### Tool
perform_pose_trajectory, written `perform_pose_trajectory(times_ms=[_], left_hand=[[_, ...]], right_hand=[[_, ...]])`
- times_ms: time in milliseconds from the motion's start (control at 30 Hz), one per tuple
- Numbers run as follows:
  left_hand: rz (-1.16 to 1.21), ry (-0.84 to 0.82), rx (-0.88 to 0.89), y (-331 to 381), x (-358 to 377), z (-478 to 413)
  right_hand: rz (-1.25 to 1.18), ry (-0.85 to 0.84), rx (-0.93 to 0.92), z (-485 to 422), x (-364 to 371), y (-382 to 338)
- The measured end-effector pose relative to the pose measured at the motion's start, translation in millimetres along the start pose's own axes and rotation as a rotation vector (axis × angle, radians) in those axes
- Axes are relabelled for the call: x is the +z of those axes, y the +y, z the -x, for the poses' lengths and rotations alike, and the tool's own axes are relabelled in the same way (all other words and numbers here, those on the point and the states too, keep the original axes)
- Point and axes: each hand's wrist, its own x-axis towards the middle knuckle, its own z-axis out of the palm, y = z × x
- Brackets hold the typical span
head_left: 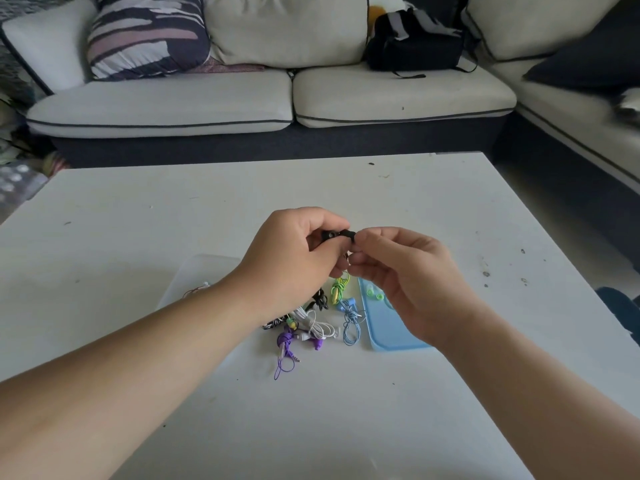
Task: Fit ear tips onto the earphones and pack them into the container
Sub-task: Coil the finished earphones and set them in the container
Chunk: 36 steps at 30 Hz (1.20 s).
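Toward the table's near edge: smooth white table [138, 220], speckled | left hand [294, 251] and right hand [405, 275] raised, fingertips pinching one small black earphone [337, 234] | clear plastic container [204, 271] under left wrist | flat blue lid [391, 330], rounded corners | coiled earphones [311, 327] between them: purple, white, green, blue | green ear tips [379, 297] on lid.

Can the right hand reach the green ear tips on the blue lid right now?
Likely yes, once freed: the green ear tips lie uncovered on the blue lid just under the right hand, nothing between. But its fingers and the left hand both pinch the black earphone.
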Motion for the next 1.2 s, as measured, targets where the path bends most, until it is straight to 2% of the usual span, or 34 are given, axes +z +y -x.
perform_pose_trajectory(times_ms=[167, 400, 1033, 1200], left_hand=[[0.003, -0.042, 0.017, 6, -1, 3], [-0.064, -0.076, 0.021, 7, -3, 4], [-0.081, -0.088, 0.003, -1, -6, 6], [-0.075, -0.066, 0.004, -3, -7, 5]], right_hand=[[-0.037, -0.158, 0.068, -5, -11, -5], [0.022, -0.219, 0.161, -5, -20, -6], [0.019, -0.222, 0.191, -9, -20, 1], [0.078, -0.179, 0.094, -9, -16, 6]])
